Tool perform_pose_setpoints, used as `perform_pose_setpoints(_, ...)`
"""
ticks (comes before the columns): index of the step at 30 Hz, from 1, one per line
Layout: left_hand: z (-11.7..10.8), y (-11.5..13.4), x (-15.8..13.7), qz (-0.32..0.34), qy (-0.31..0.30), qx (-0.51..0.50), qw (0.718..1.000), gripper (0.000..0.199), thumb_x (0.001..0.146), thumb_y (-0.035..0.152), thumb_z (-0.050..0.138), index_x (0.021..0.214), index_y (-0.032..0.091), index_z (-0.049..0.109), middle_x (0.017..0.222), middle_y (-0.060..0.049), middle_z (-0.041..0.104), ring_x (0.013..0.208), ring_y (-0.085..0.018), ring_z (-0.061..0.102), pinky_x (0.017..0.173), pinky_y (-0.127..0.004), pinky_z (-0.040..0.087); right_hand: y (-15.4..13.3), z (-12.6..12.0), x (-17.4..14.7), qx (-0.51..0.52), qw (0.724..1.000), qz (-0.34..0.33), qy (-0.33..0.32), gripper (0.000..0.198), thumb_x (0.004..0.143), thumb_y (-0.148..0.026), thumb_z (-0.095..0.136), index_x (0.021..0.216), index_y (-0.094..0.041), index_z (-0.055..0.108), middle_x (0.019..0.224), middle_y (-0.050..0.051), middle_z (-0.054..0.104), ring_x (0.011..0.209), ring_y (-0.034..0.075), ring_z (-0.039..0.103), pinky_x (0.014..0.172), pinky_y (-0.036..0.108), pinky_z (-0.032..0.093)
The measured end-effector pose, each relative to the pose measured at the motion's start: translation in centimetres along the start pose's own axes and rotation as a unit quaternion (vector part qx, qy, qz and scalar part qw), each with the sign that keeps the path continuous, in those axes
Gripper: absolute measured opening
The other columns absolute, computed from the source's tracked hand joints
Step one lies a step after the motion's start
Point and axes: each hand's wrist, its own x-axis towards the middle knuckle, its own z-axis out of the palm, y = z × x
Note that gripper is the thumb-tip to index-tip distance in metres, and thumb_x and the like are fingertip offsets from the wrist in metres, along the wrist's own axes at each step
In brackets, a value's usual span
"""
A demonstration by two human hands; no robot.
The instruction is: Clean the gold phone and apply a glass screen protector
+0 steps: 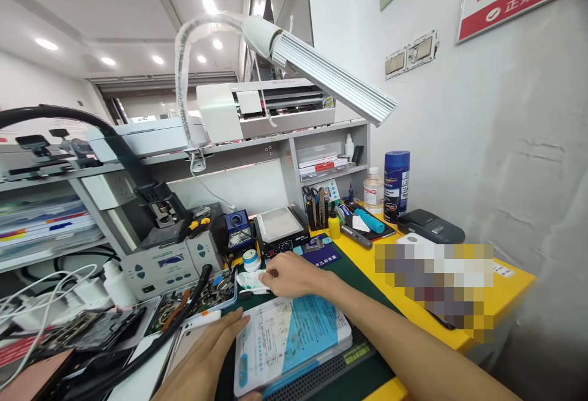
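A flat plastic box with a blue-and-white printed lid (294, 340) lies in front of me on a dark perforated mat. My left hand (214, 352) rests along its left side with the fingers stretched out, and the thumb tip shows at the near edge. Beyond the box's far edge, my right hand (294, 275) has its fingers curled at the right end of a small white dish (252, 281) with green specks; the fingertips are partly hidden. A small round jar with a blue-and-white lid (250, 258) stands just behind the dish.
At the left are a tray of small parts (197, 300), a soldering station (169, 266) and a black hose. Behind stand a hot plate (281, 229), a yellow bottle (334, 224) and a blue spray can (396, 187). A lamp (335, 73) hangs overhead.
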Motion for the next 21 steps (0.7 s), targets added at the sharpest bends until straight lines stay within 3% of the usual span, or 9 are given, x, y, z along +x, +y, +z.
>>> perform_pose_setpoints(3,-3.0,2.8,1.9,-0.052,-0.093,-0.076,0.991,0.085,0.077,0.042,0.072,0.155,0.027,0.043,0.159,-0.006,0.047,0.145,-0.031,0.045,0.122,-0.047,0.038,0.2,-0.4,0.1,0.061,0.998,0.013,-0.029,0.028,0.102,-0.041,0.063,0.111,-0.015,0.069,0.105,0.004,0.072,0.088,0.021,0.071,0.078,0.037,0.061)
perform_pose_setpoints(6,-3.8,4.0,2.4,-0.054,-0.105,-0.117,0.986,0.09,0.073,0.041,0.073,0.155,0.028,0.04,0.16,-0.007,0.043,0.145,-0.031,0.045,0.122,-0.046,0.036,0.5,-0.9,0.3,0.115,0.991,0.033,-0.06,0.027,0.103,-0.04,0.063,0.11,-0.015,0.068,0.1,0.004,0.072,0.08,0.017,0.07,0.072,0.034,0.061)
perform_pose_setpoints(11,-1.9,3.4,1.2,0.01,0.007,-0.127,0.992,0.095,0.065,0.034,0.076,0.152,0.027,0.039,0.156,-0.013,0.042,0.139,-0.036,0.048,0.117,-0.051,0.041,1.2,-3.0,-0.4,0.164,0.982,0.047,-0.076,0.032,0.103,-0.045,0.06,0.105,-0.015,0.069,0.094,0.003,0.072,0.076,0.016,0.07,0.072,0.034,0.06)
perform_pose_setpoints(15,-0.3,2.7,0.3,0.058,0.104,-0.129,0.985,0.097,0.064,0.022,0.074,0.152,0.032,0.033,0.155,-0.011,0.04,0.14,-0.036,0.046,0.115,-0.053,0.044,1.0,-5.5,-3.0,0.166,0.983,0.038,-0.07,0.043,0.104,-0.054,0.053,0.102,-0.015,0.07,0.091,0.004,0.074,0.079,0.018,0.071,0.077,0.037,0.059)
perform_pose_setpoints(18,0.1,2.4,0.3,0.08,0.134,-0.11,0.982,0.1,0.064,0.022,0.075,0.152,0.033,0.031,0.154,-0.012,0.039,0.14,-0.037,0.043,0.113,-0.055,0.045,0.3,-6.9,-5.9,0.136,0.989,0.027,-0.048,0.041,0.097,-0.055,0.063,0.104,-0.017,0.076,0.101,0.007,0.077,0.097,0.023,0.071,0.086,0.037,0.054)
perform_pose_setpoints(21,0.0,2.3,0.5,0.099,0.157,-0.095,0.978,0.1,0.064,0.02,0.074,0.153,0.033,0.03,0.153,-0.012,0.04,0.139,-0.038,0.043,0.111,-0.057,0.046,-0.7,-7.2,-8.9,0.089,0.995,0.044,-0.024,0.053,0.088,-0.06,0.07,0.123,-0.021,0.074,0.126,0.01,0.072,0.113,0.031,0.067,0.09,0.038,0.051)
